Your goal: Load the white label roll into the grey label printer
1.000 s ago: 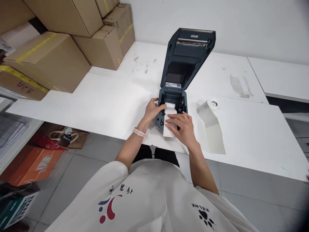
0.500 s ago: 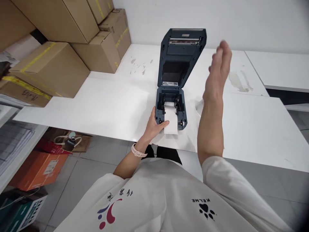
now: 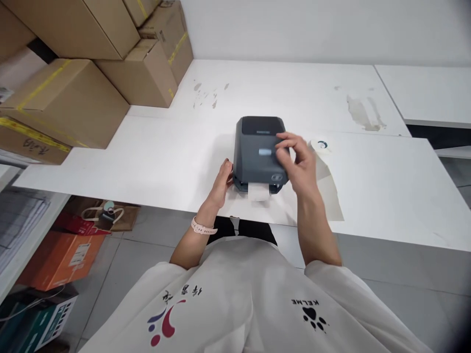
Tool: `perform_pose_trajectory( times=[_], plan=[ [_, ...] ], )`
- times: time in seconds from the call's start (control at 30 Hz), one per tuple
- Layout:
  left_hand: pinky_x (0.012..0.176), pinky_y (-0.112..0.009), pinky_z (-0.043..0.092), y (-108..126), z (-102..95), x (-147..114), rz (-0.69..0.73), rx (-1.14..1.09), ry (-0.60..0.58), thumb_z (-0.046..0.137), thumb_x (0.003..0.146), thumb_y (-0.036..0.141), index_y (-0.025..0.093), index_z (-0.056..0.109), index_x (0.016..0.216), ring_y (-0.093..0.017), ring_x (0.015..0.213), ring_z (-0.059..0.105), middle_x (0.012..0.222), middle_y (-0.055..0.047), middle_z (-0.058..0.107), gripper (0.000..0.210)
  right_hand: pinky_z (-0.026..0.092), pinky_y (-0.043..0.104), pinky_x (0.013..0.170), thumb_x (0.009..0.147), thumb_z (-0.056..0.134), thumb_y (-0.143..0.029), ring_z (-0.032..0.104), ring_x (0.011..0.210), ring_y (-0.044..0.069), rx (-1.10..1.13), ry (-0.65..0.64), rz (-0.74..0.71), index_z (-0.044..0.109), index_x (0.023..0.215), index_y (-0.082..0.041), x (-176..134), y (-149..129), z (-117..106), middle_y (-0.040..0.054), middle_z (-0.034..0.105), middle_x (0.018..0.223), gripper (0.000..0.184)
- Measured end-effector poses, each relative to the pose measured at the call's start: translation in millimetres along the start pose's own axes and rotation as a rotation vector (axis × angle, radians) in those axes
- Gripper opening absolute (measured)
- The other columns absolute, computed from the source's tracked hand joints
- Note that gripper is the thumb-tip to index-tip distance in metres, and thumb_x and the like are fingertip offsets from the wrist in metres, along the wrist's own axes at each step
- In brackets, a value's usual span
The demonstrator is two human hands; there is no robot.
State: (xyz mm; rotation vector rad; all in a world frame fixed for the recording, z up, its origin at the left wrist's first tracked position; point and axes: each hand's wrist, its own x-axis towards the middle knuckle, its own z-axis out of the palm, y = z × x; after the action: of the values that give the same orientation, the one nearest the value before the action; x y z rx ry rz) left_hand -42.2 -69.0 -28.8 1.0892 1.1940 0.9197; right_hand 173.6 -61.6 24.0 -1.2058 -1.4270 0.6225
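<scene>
A dark grey label printer [image 3: 259,164] sits on the white table in front of me, its lid lowered almost onto the base with a gap at the front. A strip of white label paper [image 3: 258,192] sticks out of the front. My left hand [image 3: 221,185] rests against the printer's left side, fingers extended. My right hand [image 3: 299,164] is at the lid's right edge, its curled fingers and thumb on the lid; it is slightly blurred.
Right of the printer lies a white roll [image 3: 321,145] with a pale paper strip [image 3: 329,189] trailing toward the table's front edge. Stacked cardboard boxes [image 3: 81,103] stand at the left. An orange box [image 3: 64,255] sits below on the left. The white table [image 3: 386,186] has worn patches.
The printer's lid has swung down from standing wide open. My right hand has come down from the raised position onto the lid. My left thumb has left the paper, the hand shifting to the side.
</scene>
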Motion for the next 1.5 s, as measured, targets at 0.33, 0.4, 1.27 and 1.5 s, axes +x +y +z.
perform_pose_trajectory(
  times=[0.33,0.4,1.27,1.5],
  plan=[
    [0.112,-0.045,0.046,14.2,24.4,0.2,0.110,-0.108,-0.015,0.075,0.080,0.051,0.022,0.049,0.140,-0.031,0.136,0.053,0.146,-0.012,0.058,0.072,0.038,0.046,0.124,0.076,0.078,-0.056,0.034,0.153,0.026,0.382,-0.135,0.489,0.018,0.160,-0.041,-35.2,35.7,10.1,-0.0024,0.029,0.167,0.104],
    [0.111,-0.044,0.047,11.8,21.9,2.7,0.144,-0.089,-0.016,0.075,0.080,0.051,0.022,0.051,0.138,-0.030,0.134,0.055,0.144,-0.012,0.059,0.070,0.037,0.046,0.125,0.073,0.080,-0.054,0.033,0.153,0.026,0.395,-0.124,0.488,0.018,0.160,-0.041,-33.0,37.0,10.3,-0.0030,0.030,0.167,0.107],
    [0.057,-0.026,0.040,-28.8,44.3,-49.6,-0.093,-0.144,-0.071,0.073,0.078,0.052,0.018,0.060,0.057,-0.008,0.053,0.047,0.058,0.001,0.061,0.043,0.036,0.046,0.122,0.079,0.070,-0.054,0.036,0.149,0.027,0.016,-0.122,0.293,0.012,0.162,-0.036,-14.4,24.2,18.6,0.0046,0.030,0.165,0.102],
    [0.052,-0.027,0.037,-28.1,29.8,-54.0,-0.046,-0.115,-0.068,0.057,0.087,0.064,0.017,0.070,0.061,-0.010,0.050,0.049,0.055,-0.002,0.060,0.056,0.029,0.047,0.126,0.092,0.053,-0.064,0.026,0.156,0.025,0.037,-0.107,0.236,0.020,0.160,-0.039,-43.2,24.1,9.7,0.0001,0.024,0.169,0.079]
  ],
)
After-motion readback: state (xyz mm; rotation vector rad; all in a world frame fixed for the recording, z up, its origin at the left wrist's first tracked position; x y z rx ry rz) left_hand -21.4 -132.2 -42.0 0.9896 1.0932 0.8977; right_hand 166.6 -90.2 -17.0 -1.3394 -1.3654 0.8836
